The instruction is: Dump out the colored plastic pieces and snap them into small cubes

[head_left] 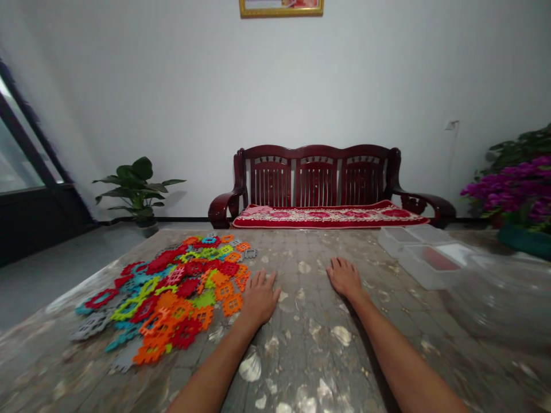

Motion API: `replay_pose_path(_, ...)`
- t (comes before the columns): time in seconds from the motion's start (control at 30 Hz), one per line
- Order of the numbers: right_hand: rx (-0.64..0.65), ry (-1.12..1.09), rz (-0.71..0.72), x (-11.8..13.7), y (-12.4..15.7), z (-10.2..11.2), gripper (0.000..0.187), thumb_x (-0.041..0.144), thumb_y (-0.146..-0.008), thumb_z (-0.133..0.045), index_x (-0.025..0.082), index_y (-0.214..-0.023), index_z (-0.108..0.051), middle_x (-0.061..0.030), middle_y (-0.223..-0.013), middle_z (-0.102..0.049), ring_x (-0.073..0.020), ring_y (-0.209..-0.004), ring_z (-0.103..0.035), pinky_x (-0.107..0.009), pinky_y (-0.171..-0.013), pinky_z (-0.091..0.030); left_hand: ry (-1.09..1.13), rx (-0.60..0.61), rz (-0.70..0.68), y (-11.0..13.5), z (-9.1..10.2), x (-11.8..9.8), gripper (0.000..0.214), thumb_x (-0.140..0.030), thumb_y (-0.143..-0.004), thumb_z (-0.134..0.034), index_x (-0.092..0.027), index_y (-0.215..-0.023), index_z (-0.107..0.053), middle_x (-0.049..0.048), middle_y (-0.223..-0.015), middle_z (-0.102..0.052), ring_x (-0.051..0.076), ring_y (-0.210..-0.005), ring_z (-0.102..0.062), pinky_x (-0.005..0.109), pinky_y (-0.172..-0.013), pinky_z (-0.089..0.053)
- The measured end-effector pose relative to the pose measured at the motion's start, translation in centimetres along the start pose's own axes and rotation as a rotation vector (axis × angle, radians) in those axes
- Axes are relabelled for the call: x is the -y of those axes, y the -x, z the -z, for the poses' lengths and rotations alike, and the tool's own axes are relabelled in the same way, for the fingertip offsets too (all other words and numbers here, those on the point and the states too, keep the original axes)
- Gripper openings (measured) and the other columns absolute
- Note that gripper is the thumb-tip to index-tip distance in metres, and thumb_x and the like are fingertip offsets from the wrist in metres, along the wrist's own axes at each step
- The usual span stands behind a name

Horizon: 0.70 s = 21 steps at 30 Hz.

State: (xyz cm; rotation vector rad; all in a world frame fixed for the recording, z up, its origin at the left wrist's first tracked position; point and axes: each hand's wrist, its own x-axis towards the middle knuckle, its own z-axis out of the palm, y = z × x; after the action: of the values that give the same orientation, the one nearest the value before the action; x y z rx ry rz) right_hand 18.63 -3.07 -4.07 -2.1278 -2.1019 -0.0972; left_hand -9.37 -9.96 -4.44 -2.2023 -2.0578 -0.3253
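Note:
My left hand [259, 299] lies flat on the stone-patterned table [310, 344], palm down, fingers stretched out, holding nothing. Its fingers rest just right of a spread pile of flat plastic interlocking pieces [172, 292] in red, orange, green, blue and grey. My right hand [344, 277] also lies flat and open on the table, about a hand's width to the right of the left one, with nothing under or in it.
Clear plastic boxes [424, 255] stand at the table's back right, one with something red inside. A clear bowl-like container [503, 292] sits at the right edge. Beyond the table are a dark wooden bench [321, 183], a potted plant [135, 189] and purple flowers [516, 192].

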Motion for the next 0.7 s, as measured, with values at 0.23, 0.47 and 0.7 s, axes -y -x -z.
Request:
replay_pose_path(0.23, 0.014, -0.003, -0.006, -0.2, 0.2, -0.1, 0.057, 0.042, -0.104, -0.031, 0.015, -0.151, -0.047, -0.0177, -0.160, -0.043, -0.0304, -0.147, -0.039, -0.049, -0.119, -0.026, 0.014, -0.018, 0.050, 0.0, 0.7, -0.4, 0.051, -0.043, -0.100, -0.044, -0.024, -0.145, -0.058, 0.0141, -0.155, -0.053, 0.031, -0.145, -0.045, 0.047, -0.121, -0.032)
replay_pose_path(0.47, -0.003, 0.008, 0.006, -0.2, 0.4, 0.2, 0.056, 0.042, -0.104, -0.030, 0.016, -0.150, -0.049, -0.0166, -0.158, -0.047, -0.0286, -0.145, -0.042, -0.046, -0.118, -0.030, 0.046, 0.013, 0.077, 0.0, 1.6, -0.8, 0.050, -0.040, -0.100, -0.045, -0.024, -0.145, -0.058, 0.0143, -0.156, -0.052, 0.030, -0.146, -0.045, 0.049, -0.121, -0.032)
replay_pose_path(0.7, -0.014, -0.011, 0.012, -0.5, 0.1, -0.2, 0.055, 0.041, -0.103, -0.030, 0.016, -0.148, -0.051, -0.0162, -0.157, -0.048, -0.0283, -0.143, -0.045, -0.046, -0.117, -0.031, 0.049, 0.009, 0.078, 0.1, 1.8, -0.8, 0.049, -0.041, -0.100, -0.045, -0.024, -0.144, -0.058, 0.0132, -0.155, -0.053, 0.029, -0.145, -0.045, 0.049, -0.121, -0.033)
